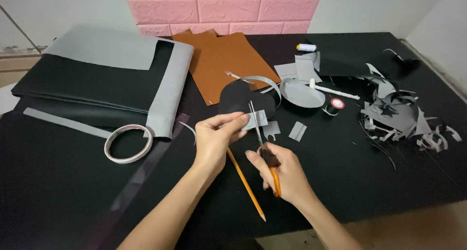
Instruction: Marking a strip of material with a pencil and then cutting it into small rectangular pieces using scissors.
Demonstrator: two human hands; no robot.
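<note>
At the far left of the black table (58, 182) lies a folded stack of black and grey sheet material (97, 79), with a long grey strip (65, 123) just in front of it. Near the strip's right end sits a white ring of tape (128, 143), flat on the table. Behind and to the right, brown leather-like sheets (224, 60) lie fanned toward the pink brick-patterned wall panel (224, 9).

The left hand (216, 138) is closed in a pinch, thumb and fingertips gripping a small grey paper piece (256, 119) held just above the table. Behind that piece is a black heart-shaped cutout (243, 98). A yellow pencil (245, 184) lies diagonally on the table under the hands, its tip pointing toward the near edge.

The right hand (284, 174) is curled shut through the orange handles of a pair of scissors (262, 143), whose blades point up and meet the grey piece at its edge. Just right of it lie two small grey offcuts (297, 131).

Farther right are a grey oval cutout (301, 93), a white pen-like stick (335, 91), a small round red-and-white reel (337, 103), and, at the back, a white thread spool (306, 47). At the far right a heap of grey and black paper scraps (399, 116) is spread over the table.
</note>
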